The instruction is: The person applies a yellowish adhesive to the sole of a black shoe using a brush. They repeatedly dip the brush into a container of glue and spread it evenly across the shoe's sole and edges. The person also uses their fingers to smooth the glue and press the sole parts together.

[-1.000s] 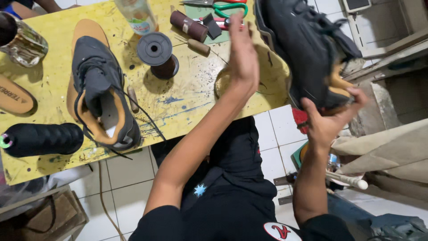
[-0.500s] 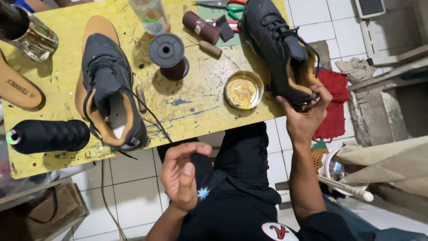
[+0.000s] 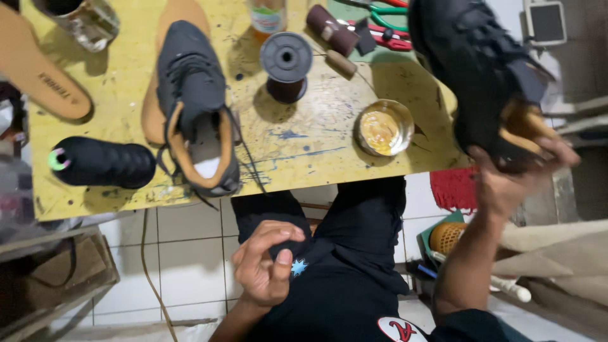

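- Right hand (image 3: 513,183), right of frame: fingers clasp the heel of a black lace-up shoe with tan lining (image 3: 475,69), raised over the yellow worktop (image 3: 316,145) edge.
- Left hand (image 3: 266,266), lower centre: fingers loosely curled, empty, above lap.

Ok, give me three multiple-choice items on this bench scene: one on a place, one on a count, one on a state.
1. Where is the small round tin of yellowish paste?
A. on the yellow table, near its front edge
B. on the tiled floor
C. inside the shoe on the table

2. How many dark shoes are in view?
A. one
B. two
C. four

3. What is the right hand doing?
A. resting flat on the table
B. gripping a pair of scissors
C. holding a dark shoe up by its heel end

Answers:
1 A, the tin sits on the table beside the dark thread spool.
2 B, one shoe lies on the table and one is held up.
3 C, its fingers wrap the tan-lined heel; the left hand is empty over the lap.
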